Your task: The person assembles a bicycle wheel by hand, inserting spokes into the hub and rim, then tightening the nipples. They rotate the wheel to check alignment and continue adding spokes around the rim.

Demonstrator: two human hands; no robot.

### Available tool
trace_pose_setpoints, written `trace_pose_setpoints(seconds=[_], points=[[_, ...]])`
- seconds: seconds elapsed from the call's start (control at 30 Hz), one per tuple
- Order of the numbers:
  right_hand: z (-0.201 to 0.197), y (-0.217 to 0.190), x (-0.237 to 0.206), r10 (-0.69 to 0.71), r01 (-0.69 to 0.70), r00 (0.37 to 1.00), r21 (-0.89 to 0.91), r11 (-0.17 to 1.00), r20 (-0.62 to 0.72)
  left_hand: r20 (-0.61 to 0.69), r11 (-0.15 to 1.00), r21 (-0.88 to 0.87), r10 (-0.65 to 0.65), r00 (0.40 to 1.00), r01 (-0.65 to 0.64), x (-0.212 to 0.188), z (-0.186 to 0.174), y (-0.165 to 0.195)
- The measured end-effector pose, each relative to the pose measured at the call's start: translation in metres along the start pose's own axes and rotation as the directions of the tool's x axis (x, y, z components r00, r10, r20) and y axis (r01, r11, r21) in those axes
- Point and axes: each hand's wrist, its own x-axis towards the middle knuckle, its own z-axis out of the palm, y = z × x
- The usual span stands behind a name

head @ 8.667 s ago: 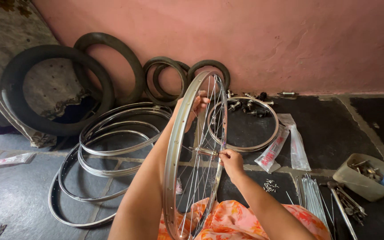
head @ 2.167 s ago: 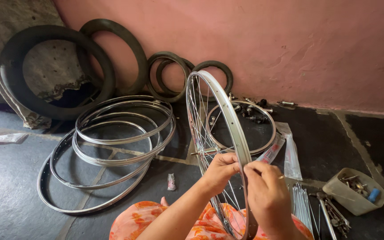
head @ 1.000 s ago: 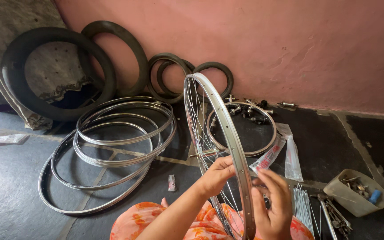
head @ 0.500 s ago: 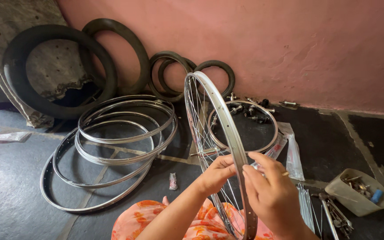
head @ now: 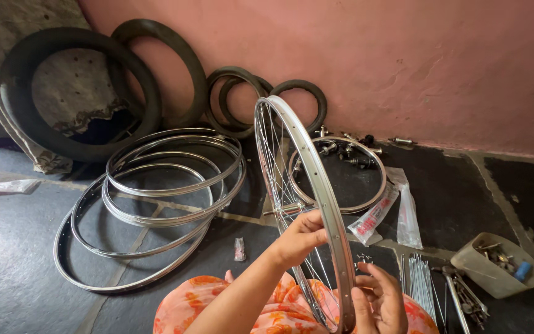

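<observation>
two hands work on one spoked bicycle wheel (head: 304, 204) that stands upright on its edge at the centre of the frame, its lower part resting against the person's orange patterned lap (head: 279, 309). judging by the spokes already laced and the loose parts about, the step in hand looks like spoking or truing the wheel; the next move probably calls for steadying the rim and bringing fingertips to a single spoke end near the rim. the left hand (head: 301, 238) is curled, fingers closed around the spokes just inside the rim at lower centre. the right hand (head: 381, 300), at the bottom right of the rim, is half open with fingers bent, touching the rim's outer side; whether it pinches something small i cannot tell. bare rims (head: 156, 198) lie stacked at the left, a spoke bundle (head: 421, 291) at lower right.
</observation>
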Motion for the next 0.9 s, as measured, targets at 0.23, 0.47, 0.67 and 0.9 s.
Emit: trace_pose_setpoints(seconds=[0.23, 0.47, 0.67, 0.9], points=[[-0.009, 0.034, -0.01, 0.089, -0.09, 0.996, 0.067, 0.994, 0.022, -0.046, 0.997, 0.04, -0.059, 0.997, 0.061, 0.0, -0.002, -0.003], [-0.001, 0.062, -0.034, 0.194, -0.191, 0.979, 0.054, 0.98, -0.061, -0.003, 0.999, 0.031, -0.02, 1.0, 0.02, -0.001, -0.004, 0.001], [0.0, 0.064, -0.035, 0.164, -0.156, 0.983, 0.096, 0.983, -0.082, -0.043, 0.993, 0.119, 0.018, 0.999, -0.013, -0.002, 0.011, 0.007], [0.002, 0.058, -0.033, 0.148, -0.138, 0.984, 0.095, 0.986, -0.099, -0.153, 0.961, 0.257, 0.142, 0.978, -0.099, -0.002, 0.02, 0.002]])
